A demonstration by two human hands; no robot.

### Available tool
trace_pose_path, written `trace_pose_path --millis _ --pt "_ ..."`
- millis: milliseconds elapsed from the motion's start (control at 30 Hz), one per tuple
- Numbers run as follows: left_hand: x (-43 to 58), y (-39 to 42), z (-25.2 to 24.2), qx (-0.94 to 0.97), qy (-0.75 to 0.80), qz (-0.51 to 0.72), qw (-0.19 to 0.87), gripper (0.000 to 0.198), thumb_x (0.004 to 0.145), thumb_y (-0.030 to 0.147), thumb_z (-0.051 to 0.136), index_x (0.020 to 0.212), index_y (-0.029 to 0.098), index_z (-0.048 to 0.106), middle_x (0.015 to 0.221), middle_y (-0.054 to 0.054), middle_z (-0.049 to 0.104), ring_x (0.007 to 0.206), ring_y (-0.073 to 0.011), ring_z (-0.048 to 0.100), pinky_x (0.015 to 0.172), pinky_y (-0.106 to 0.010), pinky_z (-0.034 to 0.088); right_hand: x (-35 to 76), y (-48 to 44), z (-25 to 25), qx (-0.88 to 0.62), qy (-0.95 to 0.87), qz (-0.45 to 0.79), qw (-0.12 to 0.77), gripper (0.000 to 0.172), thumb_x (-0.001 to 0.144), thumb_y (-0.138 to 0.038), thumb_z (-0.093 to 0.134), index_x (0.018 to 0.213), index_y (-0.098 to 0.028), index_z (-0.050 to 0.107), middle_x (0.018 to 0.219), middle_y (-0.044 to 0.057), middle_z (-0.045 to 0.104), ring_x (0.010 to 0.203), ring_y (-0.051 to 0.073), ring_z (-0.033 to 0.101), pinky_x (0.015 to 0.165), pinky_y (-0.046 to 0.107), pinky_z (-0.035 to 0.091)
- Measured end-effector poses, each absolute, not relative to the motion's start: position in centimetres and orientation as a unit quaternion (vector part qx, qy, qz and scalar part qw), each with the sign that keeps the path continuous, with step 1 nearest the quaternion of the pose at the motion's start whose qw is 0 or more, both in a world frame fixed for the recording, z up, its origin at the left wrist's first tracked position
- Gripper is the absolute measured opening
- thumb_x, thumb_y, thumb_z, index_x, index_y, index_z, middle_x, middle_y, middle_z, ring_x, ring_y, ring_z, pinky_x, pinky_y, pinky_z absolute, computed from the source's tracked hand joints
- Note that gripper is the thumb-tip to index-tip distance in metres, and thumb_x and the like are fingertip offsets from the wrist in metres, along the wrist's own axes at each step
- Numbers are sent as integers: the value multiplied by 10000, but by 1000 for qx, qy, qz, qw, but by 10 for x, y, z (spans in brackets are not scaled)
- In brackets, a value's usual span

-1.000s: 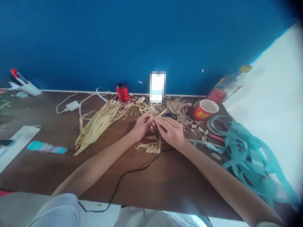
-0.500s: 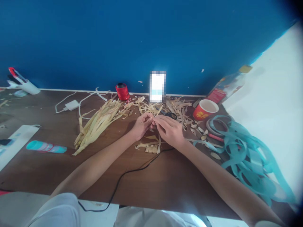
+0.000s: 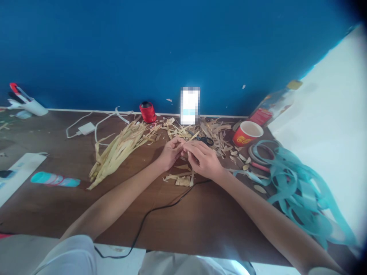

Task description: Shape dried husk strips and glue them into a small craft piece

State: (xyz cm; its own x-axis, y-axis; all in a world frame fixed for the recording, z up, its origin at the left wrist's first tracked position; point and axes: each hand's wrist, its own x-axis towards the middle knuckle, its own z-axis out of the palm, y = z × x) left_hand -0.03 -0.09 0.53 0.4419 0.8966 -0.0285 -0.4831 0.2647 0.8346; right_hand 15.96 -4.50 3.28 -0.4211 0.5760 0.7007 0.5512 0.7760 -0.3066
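Left hand (image 3: 169, 154) and right hand (image 3: 205, 160) meet fingertip to fingertip, both grips closed, anything between them hidden; husk bundle (image 3: 116, 154) lies leftward, husk scraps (image 3: 219, 133) along the back edge of the worktop (image 3: 200, 221).

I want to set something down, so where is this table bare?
Bare tabletop lies between the black cord and right forearm, and between the blue roll and left forearm. Crowded: back middle with husk scraps, right side with teal ribbon.

Head camera | I'm wearing it, sitting at the near edge of the table (image 3: 183, 225) | facing forward and down | keeping the blue wall (image 3: 114, 53) farther
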Motion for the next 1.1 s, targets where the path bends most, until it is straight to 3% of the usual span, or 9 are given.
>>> trace_pose_path --millis 167,300,500,800,1100 --pt "1 -2 6 415 267 461 738 291 717 333 745 826 139 558 643 26 564 541 -39 499 545 -148 408 157 -49 36 -393 -765 152 486 405 897 -225 482 1297 -246 420 1174 110 597 1049 229 604 884 408 524" --pt "1 -2 6 433 275 456 728 287 729 343 733 802 140 543 637 27 567 534 -37 499 528 -142 401 154 -46 36 -431 -664 266 550 413 949 -286 411 1345 -244 301 1138 113 590 907 187 651 758 348 558" --pt "2 -4 6 462 296 440 711 314 718 376 734 823 142 552 649 16 590 541 -51 520 517 -153 419 152 -42 34 -460 -627 279 564 425 894 -266 519 1286 -229 359 1004 76 596 810 162 654 736 317 543" --pt "4 -3 1 495 309 433 687 357 703 432 733 818 136 570 648 10 604 540 -61 529 520 -173 440 156 -35 31 -446 -617 335 555 524 820 -284 618 1277 -235 366 999 58 579 757 140 621 671 287 545" --pt "3 -5 4 512 302 418 687 357 717 425 725 811 121 563 652 -3 610 530 -56 527 519 -169 431 161 -28 35 -406 -567 462 548 561 693 -309 749 1151 -224 437 967 24 542 669 102 580 645 295 560"
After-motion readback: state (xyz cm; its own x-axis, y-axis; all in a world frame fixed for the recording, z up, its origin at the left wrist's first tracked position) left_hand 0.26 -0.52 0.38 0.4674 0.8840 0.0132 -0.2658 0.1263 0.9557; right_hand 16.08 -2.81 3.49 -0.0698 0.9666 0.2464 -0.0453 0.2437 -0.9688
